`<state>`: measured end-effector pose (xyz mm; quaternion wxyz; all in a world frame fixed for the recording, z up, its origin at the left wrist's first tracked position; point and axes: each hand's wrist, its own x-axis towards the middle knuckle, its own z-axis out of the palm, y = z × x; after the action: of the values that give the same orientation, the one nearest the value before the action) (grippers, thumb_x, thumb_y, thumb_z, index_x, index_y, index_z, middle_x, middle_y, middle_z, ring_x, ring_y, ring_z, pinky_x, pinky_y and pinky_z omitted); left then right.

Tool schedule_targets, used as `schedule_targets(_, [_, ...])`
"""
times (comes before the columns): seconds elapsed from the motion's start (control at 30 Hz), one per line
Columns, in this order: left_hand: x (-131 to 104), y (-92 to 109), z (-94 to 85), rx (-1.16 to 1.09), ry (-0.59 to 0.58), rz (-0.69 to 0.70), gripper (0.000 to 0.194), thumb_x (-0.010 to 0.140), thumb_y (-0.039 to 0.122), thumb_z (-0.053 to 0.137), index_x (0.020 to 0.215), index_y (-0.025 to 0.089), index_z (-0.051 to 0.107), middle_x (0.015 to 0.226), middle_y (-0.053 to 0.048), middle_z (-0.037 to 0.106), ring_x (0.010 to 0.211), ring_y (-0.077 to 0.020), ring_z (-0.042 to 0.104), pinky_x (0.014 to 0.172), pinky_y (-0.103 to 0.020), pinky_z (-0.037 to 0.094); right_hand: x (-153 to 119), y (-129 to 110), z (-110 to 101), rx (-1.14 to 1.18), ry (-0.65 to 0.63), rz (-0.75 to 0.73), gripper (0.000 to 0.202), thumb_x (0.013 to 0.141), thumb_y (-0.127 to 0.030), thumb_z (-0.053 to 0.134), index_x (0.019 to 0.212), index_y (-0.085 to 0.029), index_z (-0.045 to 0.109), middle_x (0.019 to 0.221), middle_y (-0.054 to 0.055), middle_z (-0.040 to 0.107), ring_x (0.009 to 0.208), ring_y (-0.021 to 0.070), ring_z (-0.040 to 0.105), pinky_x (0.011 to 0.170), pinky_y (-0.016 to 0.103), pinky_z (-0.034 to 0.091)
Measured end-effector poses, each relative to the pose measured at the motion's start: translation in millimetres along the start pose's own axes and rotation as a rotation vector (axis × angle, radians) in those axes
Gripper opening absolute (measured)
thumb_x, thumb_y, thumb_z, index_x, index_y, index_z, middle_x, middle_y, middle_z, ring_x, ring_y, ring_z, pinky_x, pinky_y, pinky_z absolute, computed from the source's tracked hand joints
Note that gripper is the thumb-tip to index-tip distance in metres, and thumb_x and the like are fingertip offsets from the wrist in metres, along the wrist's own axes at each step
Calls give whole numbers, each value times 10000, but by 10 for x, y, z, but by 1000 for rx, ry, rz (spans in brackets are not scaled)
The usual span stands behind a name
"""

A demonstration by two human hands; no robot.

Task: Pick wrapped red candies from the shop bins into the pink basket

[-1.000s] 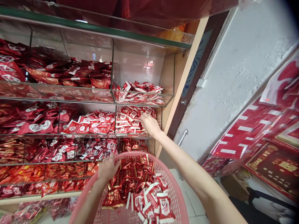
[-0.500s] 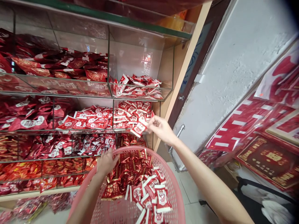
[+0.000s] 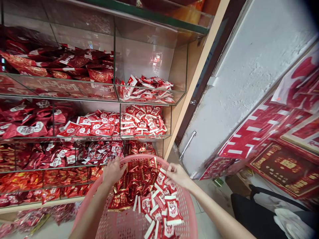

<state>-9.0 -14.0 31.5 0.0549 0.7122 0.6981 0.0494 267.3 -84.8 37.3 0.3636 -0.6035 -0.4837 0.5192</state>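
A pink plastic basket [image 3: 183, 186] with a perforated wall stands below the shelves. Dark red and gold wrapped packets [image 3: 137, 176] lie in its back part, and red-and-white candy packets [image 3: 172, 209] are scattered at its right. My left hand [image 3: 112, 172] grips the far left rim, its thumb on the inner side and the fingers partly hidden. Over the basket's right rim, my right hand [image 3: 178, 176] pinches one small red-and-white candy packet [image 3: 160, 178] by its edge, just above the others.
Glass shelves [image 3: 147, 104] with dividers hold heaps of red packets [image 3: 142, 121] in front of me. Bagged packets [image 3: 32, 220] lie on the floor at lower left. To the right are a grey wall [image 3: 239, 66], red printed goods [image 3: 286, 162] and a black chair [image 3: 269, 212].
My right hand has come down from the shelf compartment to the basket with the candy packet in its fingers. The left hand stays on the rim. The view has shifted slightly.
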Motion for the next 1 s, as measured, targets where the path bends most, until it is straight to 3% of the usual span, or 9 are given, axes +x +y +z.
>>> schedule_targets(0.3, [8, -13, 39, -1, 4, -4, 541, 816, 498, 347, 1198, 126, 432, 1110, -152, 595, 1093, -292, 497, 859, -394, 378, 61, 118, 157, -237, 64, 66, 209, 624, -145, 502, 632, -224, 309, 393, -99, 448, 424, 155, 584, 358, 191, 351])
schedule_targets(0.43, [12, -15, 41, -4, 10, -7, 543, 816, 492, 348, 1206, 122, 431, 1101, -153, 599, 1098, -296, 493, 855, -398, 383, 47, 104, 139, -495, 135, -137, 165, 566, -74, 476, 628, -201, 392, 480, -85, 463, 459, 94, 502, 449, 188, 334])
schedule_targets(0.53, [18, -25, 49, -16, 18, 2, 540, 815, 493, 345, 1199, 124, 436, 1081, -156, 607, 1084, -303, 500, 829, -402, 397, 32, 64, 106, -647, 113, -255, 100, 600, -82, 470, 594, -182, 464, 540, -51, 504, 541, 88, 485, 518, 189, 326])
schedule_targets(0.73, [21, -43, 72, -41, 23, -1, 525, 809, 496, 363, 1187, 140, 441, 1099, -150, 603, 1064, -277, 515, 844, -380, 389, 59, 11, 163, -906, 132, -225, 187, 650, -82, 442, 490, -170, 482, 548, -4, 535, 552, 97, 484, 533, 215, 295])
schedule_targets(1.0, [42, -64, 109, -25, 30, 9, 558, 813, 499, 335, 1208, 119, 438, 1117, -159, 596, 1083, -285, 505, 849, -386, 386, 78, -51, 252, -1136, 110, -170, 164, 698, -112, 465, 659, -178, 610, 746, 57, 649, 694, 156, 591, 557, 234, 323])
